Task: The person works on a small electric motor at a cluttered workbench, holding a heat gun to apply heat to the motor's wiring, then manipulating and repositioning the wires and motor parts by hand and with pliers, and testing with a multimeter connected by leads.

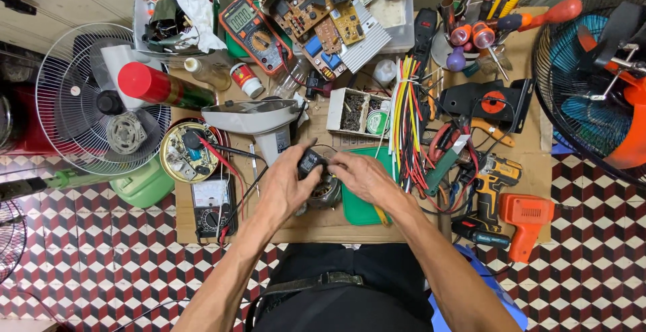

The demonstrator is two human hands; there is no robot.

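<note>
A small black box-shaped part (310,162) sits at the near middle of the crowded wooden workbench (518,56), just above a round grey metal motor (326,193) — both hands meet on it. The left hand (286,187) wraps it from the left, fingers closed around it; the right hand (361,176) pinches its right edge. A green plastic tray (358,212) lies right of the motor, a bundle of coloured wires (406,113) beyond, and a black analogue meter (212,207) to the left.

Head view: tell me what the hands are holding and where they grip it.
Both hands, left hand and right hand, pinch a small black part between them, one at each end, above a grey motor. What the part is cannot be told.
</note>
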